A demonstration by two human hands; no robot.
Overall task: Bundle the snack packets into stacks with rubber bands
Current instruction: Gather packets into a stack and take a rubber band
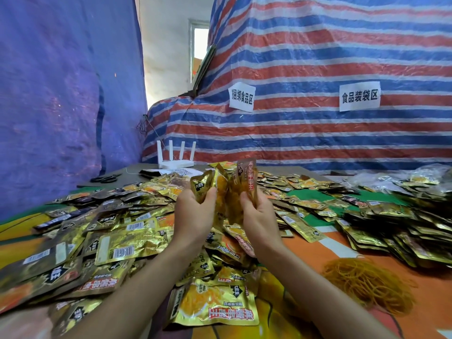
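Both hands hold up a fanned stack of gold and brown snack packets (230,187) above the table's middle. My left hand (193,214) grips the stack's left side, thumb on the front packet. My right hand (256,214) grips the right side, fingers curled round the packets. A large heap of loose snack packets (117,231) covers the table around and under my arms. A pile of orange-brown rubber bands (367,282) lies at the lower right, apart from both hands.
More packets are piled at the right (391,216). A white router (176,157) and black scissors (105,178) sit at the table's far left edge. A striped tarp (318,69) with two paper signs rises behind; a blue tarp (61,94) hangs at left.
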